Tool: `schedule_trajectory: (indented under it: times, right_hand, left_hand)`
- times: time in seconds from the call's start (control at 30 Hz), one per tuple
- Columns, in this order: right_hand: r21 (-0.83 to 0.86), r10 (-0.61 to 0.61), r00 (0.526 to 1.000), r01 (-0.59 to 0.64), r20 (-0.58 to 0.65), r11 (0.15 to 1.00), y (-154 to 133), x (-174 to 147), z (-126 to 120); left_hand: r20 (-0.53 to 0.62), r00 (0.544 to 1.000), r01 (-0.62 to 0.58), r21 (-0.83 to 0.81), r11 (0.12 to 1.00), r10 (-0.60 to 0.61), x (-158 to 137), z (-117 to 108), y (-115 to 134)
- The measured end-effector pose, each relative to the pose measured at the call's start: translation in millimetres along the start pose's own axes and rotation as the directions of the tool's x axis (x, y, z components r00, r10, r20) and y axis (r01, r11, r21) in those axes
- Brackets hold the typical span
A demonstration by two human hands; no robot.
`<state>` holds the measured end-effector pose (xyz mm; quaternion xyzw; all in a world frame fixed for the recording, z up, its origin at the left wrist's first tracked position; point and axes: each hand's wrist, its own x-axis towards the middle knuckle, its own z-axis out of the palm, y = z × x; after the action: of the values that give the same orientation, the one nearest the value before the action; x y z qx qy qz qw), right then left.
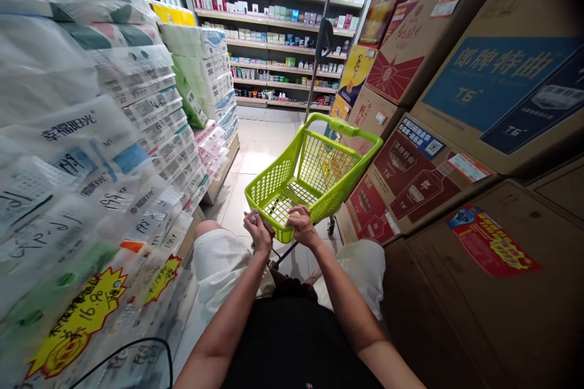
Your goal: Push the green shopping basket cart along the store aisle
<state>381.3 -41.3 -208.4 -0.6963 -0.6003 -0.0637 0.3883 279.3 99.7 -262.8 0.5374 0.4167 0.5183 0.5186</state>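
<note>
A lime-green shopping cart [314, 206] with a latticed plastic basket stands in front of my knees, its basket showing only its own mesh floor. My left hand [258, 232] is at the near left corner of the basket rim, its fingers curled closed. Something small and greyish may be between those fingertips, too small to name. Over the near right part of the rim, my right hand [302, 228] has its fingers bent inward in a pinch. Whether it grips the rim or a small thing cannot be made out. Both hands are close together but apart.
Plastic-wrapped tissue packs [150, 115] are piled high on the left, with yellow price signs [82, 319]. Stacked cardboard cartons [497, 73] wall the right side. A thin pole [314, 73] rises behind the cart. Stocked shelves [274, 42] stand across the pale tiled floor [255, 140].
</note>
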Motion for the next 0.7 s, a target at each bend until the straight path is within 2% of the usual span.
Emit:
schedule_trajectory:
  times: [0.07, 0.17, 0.27, 0.33, 0.4, 0.47, 0.57, 0.63, 0.7]
  right_hand:
    - [0.002, -0.008, 1.000, 0.008, -0.008, 1.000, 6, -1, -4]
    - [-0.008, -0.017, 0.999, 0.017, -0.033, 1.000, 14, -6, -8]
    - [-0.036, -0.013, 0.999, 0.011, -0.049, 0.999, 20, -10, -12]
    - [-0.069, -0.001, 0.999, -0.002, -0.035, 0.998, 19, -11, -17]
    - [-0.109, -0.003, 1.000, 0.004, 0.009, 0.994, 16, -10, -23]
    - [-0.145, -0.022, 0.998, 0.031, 0.065, 0.989, 9, -8, -27]
    - [-0.165, -0.023, 0.993, 0.041, 0.114, 0.985, -2, -6, -25]
    - [-0.136, 0.002, 0.993, 0.014, 0.116, 0.991, -6, -7, -22]
    - [-0.083, 0.031, 0.993, -0.022, 0.111, 0.996, -7, -8, -19]
  left_hand:
    - [-0.077, 0.996, 0.029, -0.049, 0.998, -0.033, 26, 4, 11]
    - [-0.086, 0.996, 0.019, -0.089, 0.996, -0.027, 51, 11, 17]
    - [-0.172, 0.985, 0.020, -0.068, 0.997, -0.032, 35, 15, 5]
    - [-0.173, 0.974, 0.133, -0.096, 0.986, -0.148, 15, 16, -5]
    - [-0.119, 0.962, 0.229, -0.133, 0.964, -0.245, 5, 16, -8]
    - [-0.120, 0.973, 0.185, -0.124, 0.975, -0.199, 9, 15, -3]
    - [-0.179, 0.983, 0.026, -0.043, 0.999, -0.033, 24, 13, 6]
    - [-0.180, 0.983, 0.037, -0.050, 0.998, -0.046, 25, 11, 6]
    - [-0.152, 0.980, 0.115, -0.112, 0.987, -0.132, 18, 10, 3]
